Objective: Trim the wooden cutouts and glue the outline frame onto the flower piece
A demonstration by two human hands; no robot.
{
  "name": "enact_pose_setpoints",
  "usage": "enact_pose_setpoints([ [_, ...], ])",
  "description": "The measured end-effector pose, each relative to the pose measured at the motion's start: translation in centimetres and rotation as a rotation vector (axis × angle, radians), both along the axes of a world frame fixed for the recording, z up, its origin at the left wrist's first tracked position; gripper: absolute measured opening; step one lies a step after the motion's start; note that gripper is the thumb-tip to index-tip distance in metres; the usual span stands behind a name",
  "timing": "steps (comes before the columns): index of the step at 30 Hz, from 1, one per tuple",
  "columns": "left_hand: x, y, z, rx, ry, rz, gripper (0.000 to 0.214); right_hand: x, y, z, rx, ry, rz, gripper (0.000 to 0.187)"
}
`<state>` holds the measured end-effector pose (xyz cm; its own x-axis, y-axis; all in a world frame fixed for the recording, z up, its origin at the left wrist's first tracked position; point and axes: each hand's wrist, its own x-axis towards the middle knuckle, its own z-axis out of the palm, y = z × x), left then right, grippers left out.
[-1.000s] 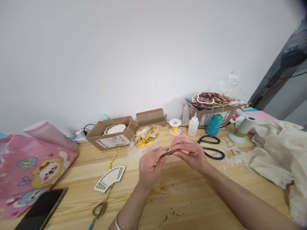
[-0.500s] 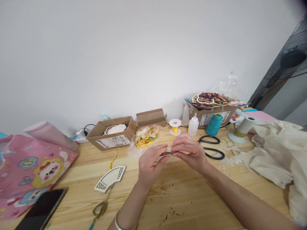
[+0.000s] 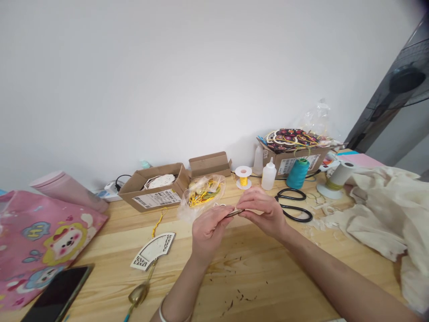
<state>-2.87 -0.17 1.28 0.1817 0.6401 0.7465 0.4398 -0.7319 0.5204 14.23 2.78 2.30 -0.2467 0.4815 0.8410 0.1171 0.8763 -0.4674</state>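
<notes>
Between both hands, above the table, is a thin flat piece with a dark brown edge [image 3: 235, 213], seen nearly edge-on, so its face is hidden. My left hand [image 3: 209, 228] pinches its left end between thumb and fingers. At its right end my right hand [image 3: 261, 212] grips it the same way. Left of my hands lies a cream fan-shaped wooden piece [image 3: 153, 251] with cut-out lattice ends and a yellow cord [image 3: 159, 223] at its top. A gold-coloured spoon [image 3: 139, 294] rests below it. Black-handled scissors [image 3: 296, 212] lie just right of my right hand.
Along the wall stand a cardboard box [image 3: 156, 199], a plastic bag of yellow threads [image 3: 203, 194], a yellow thread spool [image 3: 243, 181], a squeeze bottle [image 3: 268, 175] and a teal thread cone [image 3: 297, 173]. Beige cloth [image 3: 375, 214] covers the right; a phone [image 3: 58, 293] lies left.
The thin piece has tilted, its right end now higher, and its two layers now look pressed together. Both hands keep their hold. The whole view has shifted slightly.
</notes>
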Motion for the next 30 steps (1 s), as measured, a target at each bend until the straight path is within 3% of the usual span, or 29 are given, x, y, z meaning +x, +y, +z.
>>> enact_pose_setpoints([
  [9, 0.0, -0.2, 0.0, -0.178, -0.029, -0.011, 0.023, -0.3, -0.2, -0.1, -0.058, 0.002, -0.027, 0.007],
  [13, 0.4, -0.2, -0.6, -0.322, -0.178, 0.071, 0.017, -0.6, -0.2, -0.6, -0.219, 0.025, -0.049, 0.006],
  [17, 0.7, 0.4, -1.1, -0.487, -0.416, 0.169, 0.015, -1.0, -0.3, -1.2, -0.401, 0.027, -0.114, 0.016],
  [21, 0.9, 0.8, -0.9, -0.594, -0.524, 0.126, 0.017, -1.2, -0.2, -1.6, -0.477, 0.087, -0.099, 0.011],
  [27, 1.0, 0.7, -0.8, -0.626, -0.604, 0.075, 0.02, -1.1, -0.2, -1.3, -0.504, 0.116, -0.084, 0.012],
  [30, 0.8, 0.8, -0.7, -0.721, -0.77, 0.003, 0.021, -1.2, -0.4, -1.2, -0.574, 0.079, -0.069, 0.016],
])
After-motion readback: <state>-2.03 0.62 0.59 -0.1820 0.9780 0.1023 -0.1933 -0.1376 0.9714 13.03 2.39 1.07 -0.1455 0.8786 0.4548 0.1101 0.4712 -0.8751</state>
